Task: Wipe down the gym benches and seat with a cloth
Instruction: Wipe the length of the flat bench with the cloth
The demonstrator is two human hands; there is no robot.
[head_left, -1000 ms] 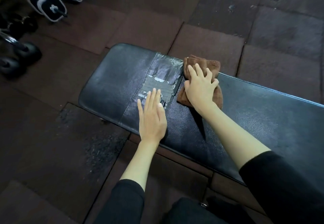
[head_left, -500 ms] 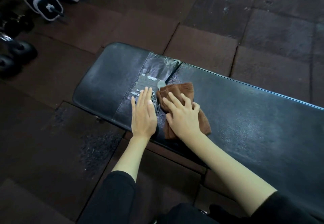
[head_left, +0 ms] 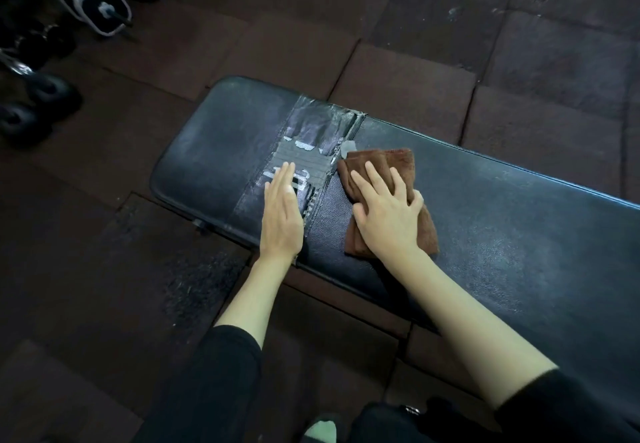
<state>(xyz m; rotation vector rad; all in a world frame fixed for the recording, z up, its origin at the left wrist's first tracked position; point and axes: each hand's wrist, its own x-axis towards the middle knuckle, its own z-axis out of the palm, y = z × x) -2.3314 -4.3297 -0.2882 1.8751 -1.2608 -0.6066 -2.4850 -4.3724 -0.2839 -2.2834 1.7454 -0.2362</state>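
**A:** From the head camera, where is the cloth?

**B:** The brown cloth lies folded on the black bench, a little right of the frame's centre, just right of a worn taped patch that crosses the pad.

**A:** What is the right hand doing?

**B:** The right hand lies flat on top of the cloth and presses it onto the pad. Its fingers are spread and fairly straight, pointing to the upper left of the frame. It does not pinch or bunch the fabric.

**A:** And the left hand?

**B:** The left hand rests palm down on the bench near the pad's front edge, left of the cloth and apart from it. Its fingers are straight and close together, with the tips on the taped patch. It holds nothing.

**A:** What else is in view?

**B:** Both forearms are bare, with black sleeves at the bottom of the frame. Dark reddish floor tiles surround the bench. Grey-and-black dumbbells sit at the upper left, and black dumbbells at the left edge.
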